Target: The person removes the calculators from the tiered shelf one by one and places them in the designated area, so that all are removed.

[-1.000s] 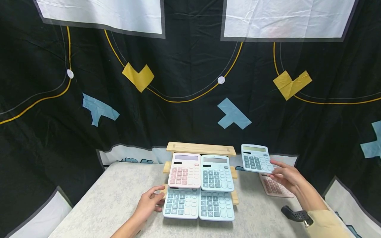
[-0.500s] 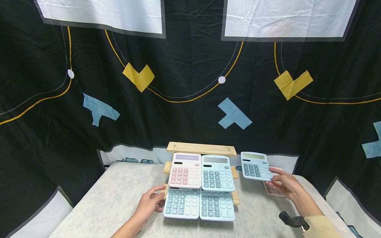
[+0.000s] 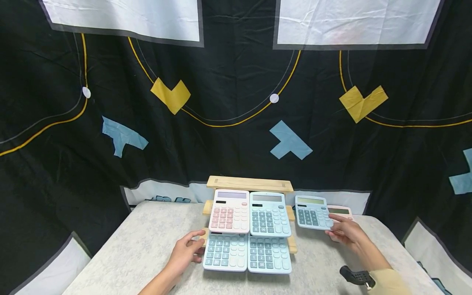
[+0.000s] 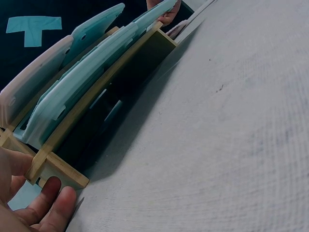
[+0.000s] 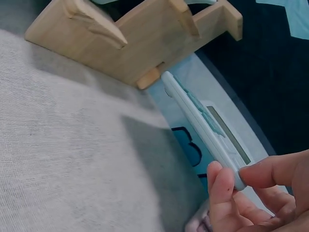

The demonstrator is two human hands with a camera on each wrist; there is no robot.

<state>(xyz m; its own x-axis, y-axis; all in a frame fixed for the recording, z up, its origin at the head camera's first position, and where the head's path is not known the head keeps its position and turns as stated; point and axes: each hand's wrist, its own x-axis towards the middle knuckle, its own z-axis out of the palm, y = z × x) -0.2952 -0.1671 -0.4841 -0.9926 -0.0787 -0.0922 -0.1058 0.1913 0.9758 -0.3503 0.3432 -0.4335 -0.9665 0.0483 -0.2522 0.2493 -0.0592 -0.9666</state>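
A blue calculator (image 3: 313,213) is pinched at its right edge by my right hand (image 3: 348,232), thumb on its face and fingers beneath. It hangs tilted above the table, just right of a stepped wooden rack (image 3: 250,183). My left hand (image 3: 184,252) grips the rack's lower left end; in the left wrist view the thumb and fingers lie around a wooden end piece (image 4: 63,171). On the rack's middle tier sit a pink calculator (image 3: 228,211) and a blue calculator (image 3: 270,215). Two more blue ones, a left calculator (image 3: 225,252) and a right calculator (image 3: 269,255), sit on the lowest tier.
Another pink calculator (image 3: 341,210) lies on the grey table (image 3: 140,246), partly hidden behind my right hand and the held calculator. A black cloth (image 3: 236,151) with tape and printed lines hangs behind the table. The rack's top tier bears no calculator.
My right hand has moved down and slightly left with the blue calculator, closer to the rack. More of the pink calculator's display shows behind it. My left hand has stayed on the rack.
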